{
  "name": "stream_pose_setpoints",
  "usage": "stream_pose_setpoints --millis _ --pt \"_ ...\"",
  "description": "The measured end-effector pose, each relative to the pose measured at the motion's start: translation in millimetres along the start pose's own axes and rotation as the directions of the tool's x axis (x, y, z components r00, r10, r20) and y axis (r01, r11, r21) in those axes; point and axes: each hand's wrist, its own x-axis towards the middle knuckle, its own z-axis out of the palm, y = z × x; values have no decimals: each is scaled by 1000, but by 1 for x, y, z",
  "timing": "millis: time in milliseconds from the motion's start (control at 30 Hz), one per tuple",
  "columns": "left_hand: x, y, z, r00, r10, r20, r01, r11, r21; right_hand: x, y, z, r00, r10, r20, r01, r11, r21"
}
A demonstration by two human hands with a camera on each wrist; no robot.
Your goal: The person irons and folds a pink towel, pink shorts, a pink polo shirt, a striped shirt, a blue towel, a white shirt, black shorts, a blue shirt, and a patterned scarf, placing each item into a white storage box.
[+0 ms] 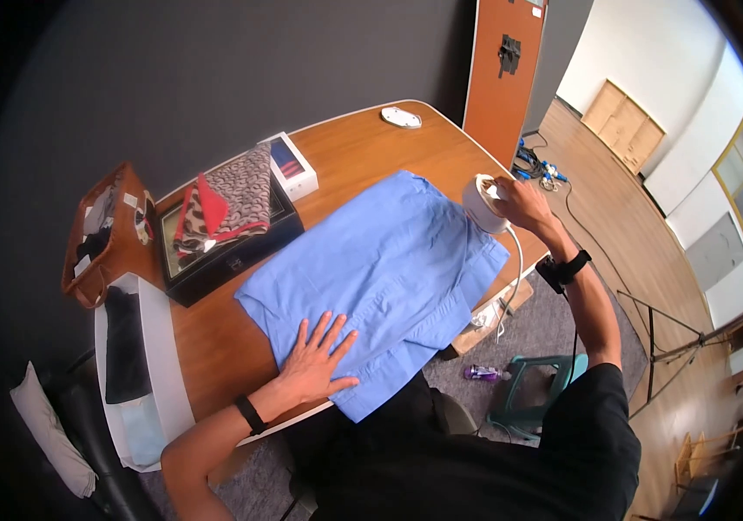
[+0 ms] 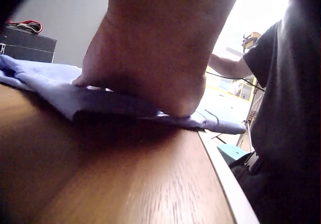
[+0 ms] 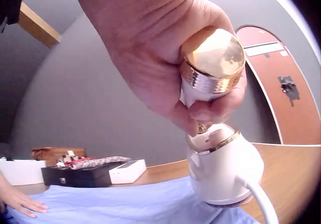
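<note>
A blue folded garment (image 1: 371,252), possibly a shirt, lies across the wooden table (image 1: 215,365), with creases over its surface. My left hand (image 1: 312,363) rests flat on its near left part, fingers spread; the left wrist view shows the heel of that hand low over the cloth at the table edge. In my right hand (image 1: 525,207) I grip a white handheld garment steamer (image 3: 225,171) by its gold-capped handle. The steamer stands at the garment's far right side, its base close to the cloth. A white cord runs down from its body.
Left of the garment are a black box (image 1: 233,265) with a patterned scarf (image 1: 246,195) on top, a white carton (image 1: 300,178), a brown basket (image 1: 85,269) and a white bin (image 1: 167,356). A white power strip (image 1: 401,117) lies at the back. A green stool (image 1: 510,399) stands below right.
</note>
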Motion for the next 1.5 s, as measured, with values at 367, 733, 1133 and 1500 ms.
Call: stream_pose_setpoints --millis 367,733,1133,1500 --pt "85 45 -11 971 238 -22 -239 970 -40 -45 -105 24 906 -261 334 242 965 99" --pt "127 80 14 962 265 70 -270 960 74 -37 -86 28 967 -108 232 131 988 -83" --pt "124 81 14 960 278 30 -280 959 55 12 3 42 999 33 33 -28 991 -129" --pt "126 79 12 949 308 70 -314 943 114 -38 -109 13 954 -244 172 246 969 9"
